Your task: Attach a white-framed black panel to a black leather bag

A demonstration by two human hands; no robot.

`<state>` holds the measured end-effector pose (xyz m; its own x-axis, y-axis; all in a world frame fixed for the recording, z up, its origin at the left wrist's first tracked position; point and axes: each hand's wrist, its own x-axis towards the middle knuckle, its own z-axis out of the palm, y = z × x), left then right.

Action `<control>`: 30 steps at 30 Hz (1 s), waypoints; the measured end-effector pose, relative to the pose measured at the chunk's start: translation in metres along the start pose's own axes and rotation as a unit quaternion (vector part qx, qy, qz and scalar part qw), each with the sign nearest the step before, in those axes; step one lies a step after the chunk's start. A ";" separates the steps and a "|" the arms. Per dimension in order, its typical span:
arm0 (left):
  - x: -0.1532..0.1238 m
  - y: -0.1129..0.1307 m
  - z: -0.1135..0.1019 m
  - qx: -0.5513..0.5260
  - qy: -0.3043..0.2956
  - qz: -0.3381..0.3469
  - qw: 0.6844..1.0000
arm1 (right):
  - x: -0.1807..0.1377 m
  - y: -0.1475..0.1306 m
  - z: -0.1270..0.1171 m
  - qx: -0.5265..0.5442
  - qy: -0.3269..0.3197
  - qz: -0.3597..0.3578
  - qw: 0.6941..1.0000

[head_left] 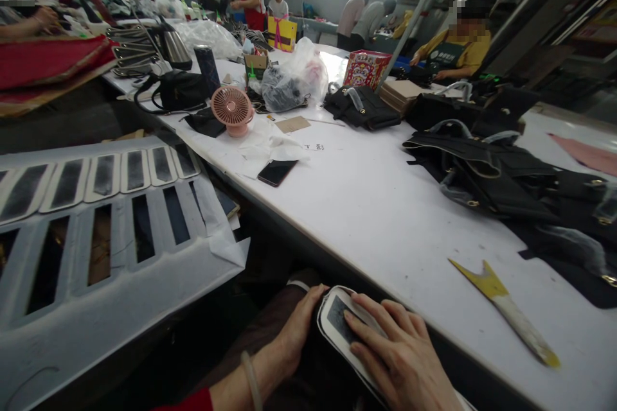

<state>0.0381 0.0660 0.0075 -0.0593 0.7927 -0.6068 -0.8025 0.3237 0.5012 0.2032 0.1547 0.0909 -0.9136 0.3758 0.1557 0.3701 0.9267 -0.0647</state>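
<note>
Low at the table's front edge is a dark bag piece with a rounded white-bordered panel (pixel 334 316), grey-black in its middle. My left hand (pixel 299 329) holds its left edge, the fingertips at the rim and the rest of the grip partly hidden. Across the panel's face lies my right hand (pixel 402 350), its fingers stretched out and pressing on the surface. Much of the piece is hidden beneath that hand. To the right on the white table (pixel 366 205) lies a yellow, fork-tipped tool (pixel 506 311) with a wrapped handle.
Similar white-bordered panels (pixel 103 176) lie in a row on a slotted grey sheet (pixel 159 270) at left. Black bags (pixel 511 173) cover the table's right side. A phone (pixel 277 172), pink fan (pixel 232 109) and plastic bag (pixel 299 80) are farther back. Several people work beyond.
</note>
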 end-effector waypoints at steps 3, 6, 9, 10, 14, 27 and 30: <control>0.000 -0.001 -0.002 -0.002 0.003 0.009 1.000 | 0.002 0.000 -0.001 -0.005 0.001 0.002 1.000; -0.001 -0.001 -0.003 0.003 0.004 0.019 1.000 | 0.003 0.000 -0.001 -0.020 0.012 -0.011 1.000; -0.001 -0.001 -0.002 0.010 0.005 0.030 0.999 | 0.004 -0.004 0.003 -0.049 0.034 -0.038 0.997; -0.001 0.000 -0.002 0.009 0.005 0.031 0.999 | 0.003 -0.006 0.005 -0.056 0.036 -0.049 0.997; 0.001 -0.002 -0.003 -0.008 0.005 0.020 1.000 | 0.005 -0.016 0.009 -0.040 0.052 -0.089 0.994; 0.009 -0.010 -0.010 0.001 0.004 0.056 0.998 | 0.022 -0.026 0.008 -0.044 -0.009 -0.101 0.994; 0.007 -0.007 -0.009 0.010 0.015 0.056 0.998 | 0.029 -0.028 -0.003 -0.028 -0.039 -0.092 0.995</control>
<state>0.0382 0.0643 -0.0058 -0.1648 0.8090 -0.5643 -0.7785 0.2446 0.5780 0.1671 0.1396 0.1004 -0.9764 0.1996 0.0827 0.2014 0.9794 0.0135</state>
